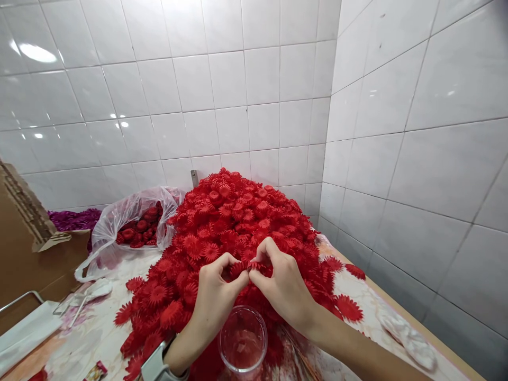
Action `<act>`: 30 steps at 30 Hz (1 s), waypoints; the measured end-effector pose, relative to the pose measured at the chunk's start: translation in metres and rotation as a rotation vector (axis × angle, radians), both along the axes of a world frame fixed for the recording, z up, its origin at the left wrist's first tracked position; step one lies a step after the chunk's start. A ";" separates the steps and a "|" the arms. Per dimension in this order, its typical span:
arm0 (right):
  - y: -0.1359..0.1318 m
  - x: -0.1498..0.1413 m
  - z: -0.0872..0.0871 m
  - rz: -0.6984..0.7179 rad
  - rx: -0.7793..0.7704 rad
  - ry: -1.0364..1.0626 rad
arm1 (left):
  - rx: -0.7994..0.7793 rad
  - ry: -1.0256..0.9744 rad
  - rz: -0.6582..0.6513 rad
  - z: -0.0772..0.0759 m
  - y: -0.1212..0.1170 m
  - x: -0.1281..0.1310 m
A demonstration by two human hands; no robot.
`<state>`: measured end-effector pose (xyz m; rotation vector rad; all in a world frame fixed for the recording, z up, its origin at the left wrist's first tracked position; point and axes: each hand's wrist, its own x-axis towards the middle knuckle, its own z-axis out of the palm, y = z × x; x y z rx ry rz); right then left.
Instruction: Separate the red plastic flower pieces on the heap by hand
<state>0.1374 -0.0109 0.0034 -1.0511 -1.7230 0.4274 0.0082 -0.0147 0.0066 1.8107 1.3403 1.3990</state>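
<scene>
My left hand (216,291) and my right hand (288,286) meet in front of a big heap of red fringed fabric flowers (234,211). Thumb and forefinger of each are pinched on a small red flower (254,265), its fringed edge showing between the fingertips. The fingertips hide part of it, and I cannot make out whether one or two pieces are held. Just below the hands stands a clear plastic cup (243,349), with what looks like a little clear material at its bottom. A pale watch strap circles my left wrist.
Left of the heap lies an open clear plastic bag (130,219) with darker red flowers. Purple pieces (75,218) and a cardboard box (59,259) are farther left. A white cloth (408,338) lies near the right table edge. Tiled walls (254,79) close in the back and right.
</scene>
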 end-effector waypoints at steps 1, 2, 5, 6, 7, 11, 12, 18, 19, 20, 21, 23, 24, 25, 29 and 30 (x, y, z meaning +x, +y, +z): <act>0.000 -0.001 0.000 -0.019 -0.007 0.000 | -0.001 0.013 0.008 0.000 -0.001 0.000; 0.000 -0.002 -0.001 -0.031 -0.009 -0.005 | -0.001 0.028 0.015 0.000 -0.002 0.000; 0.003 -0.003 -0.003 -0.073 0.039 -0.032 | 0.027 0.066 0.060 -0.001 -0.002 -0.001; 0.004 -0.002 -0.004 -0.095 0.074 -0.044 | 0.048 0.072 0.091 -0.001 -0.002 -0.002; 0.006 -0.001 -0.004 -0.118 0.111 -0.053 | 0.068 0.075 0.119 -0.001 0.000 -0.003; 0.017 0.008 -0.004 -0.160 0.185 -0.076 | 0.062 0.057 0.117 -0.002 0.011 -0.011; 0.020 0.011 -0.003 -0.152 0.184 -0.094 | 0.040 0.044 0.098 -0.002 0.015 -0.013; 0.023 0.019 0.001 -0.092 0.295 -0.130 | 0.057 -0.031 -0.057 -0.003 0.025 -0.021; 0.021 0.019 0.001 -0.055 0.311 -0.115 | 0.089 -0.021 -0.105 -0.002 0.024 -0.021; 0.019 0.018 0.002 -0.003 0.315 -0.105 | 0.117 -0.004 -0.152 -0.001 0.023 -0.020; 0.017 0.017 0.002 0.057 0.305 -0.102 | 0.134 0.008 -0.196 0.000 0.022 -0.020; 0.013 0.015 0.002 0.165 0.268 -0.100 | 0.121 -0.013 -0.262 0.001 0.019 -0.018; 0.012 0.014 0.001 0.197 0.254 -0.094 | 0.098 -0.046 -0.282 0.000 0.018 -0.017; 0.011 0.013 0.000 0.211 0.244 -0.085 | 0.072 -0.085 -0.295 -0.001 0.018 -0.016; 0.012 0.011 -0.004 0.187 0.242 -0.030 | -0.058 -0.315 -0.288 -0.005 0.019 -0.012; 0.012 0.011 -0.004 0.185 0.235 -0.022 | -0.088 -0.385 -0.278 -0.005 0.018 -0.011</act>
